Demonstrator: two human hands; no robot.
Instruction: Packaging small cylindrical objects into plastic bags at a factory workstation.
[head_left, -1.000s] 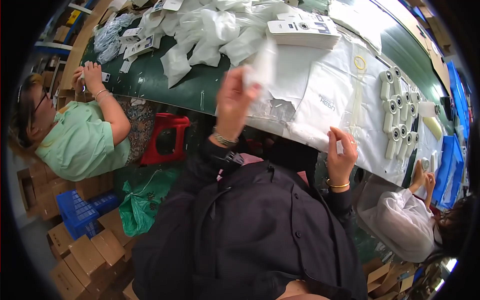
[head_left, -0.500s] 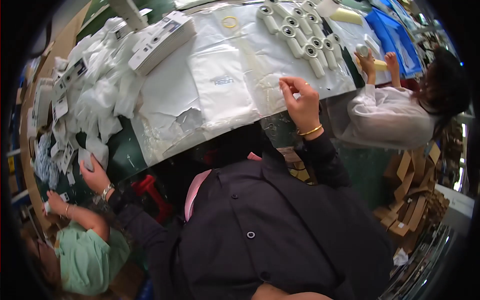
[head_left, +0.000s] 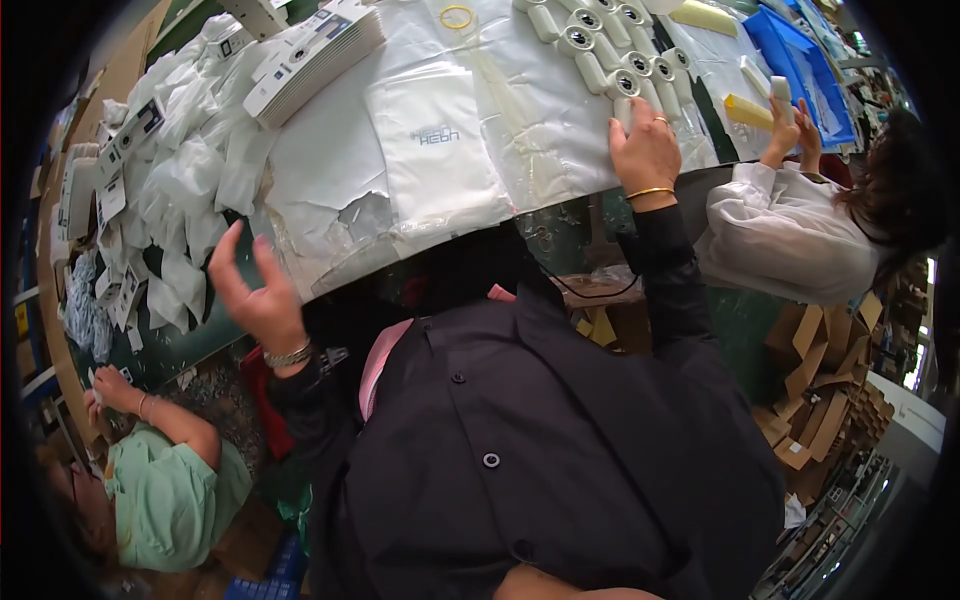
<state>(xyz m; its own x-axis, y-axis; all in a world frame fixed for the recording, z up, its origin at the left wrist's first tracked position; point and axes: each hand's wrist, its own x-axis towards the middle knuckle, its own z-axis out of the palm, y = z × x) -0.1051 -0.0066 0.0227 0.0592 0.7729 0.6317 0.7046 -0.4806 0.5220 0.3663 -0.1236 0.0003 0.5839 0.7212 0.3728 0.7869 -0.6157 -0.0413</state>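
Observation:
My right hand (head_left: 646, 148) is at the front end of a group of white handheld devices with round, dark-centred heads. Its fingers close around the handle of the nearest handheld device (head_left: 625, 88), hiding the lower part of that handle. Over the table's front edge at the left, my left hand (head_left: 258, 295) holds nothing, with thumb and fingers spread. A stack of flat white plastic bags (head_left: 435, 165) with blue print lies in front of me, between the two hands. Loose white bags (head_left: 185, 180) are heaped beyond my left hand.
A stack of white printed boxes (head_left: 315, 62) stands at the back left. Near the back lies a yellow ring (head_left: 456, 17). Co-workers sit at left, in a green shirt (head_left: 175, 495), and right, in a white shirt (head_left: 785, 240). A blue tray (head_left: 800, 75) is at far right.
My right hand has moved right and forward onto a handheld device's handle. My left hand has come away from the white bag it touched, rightward, and its fingers have spread.

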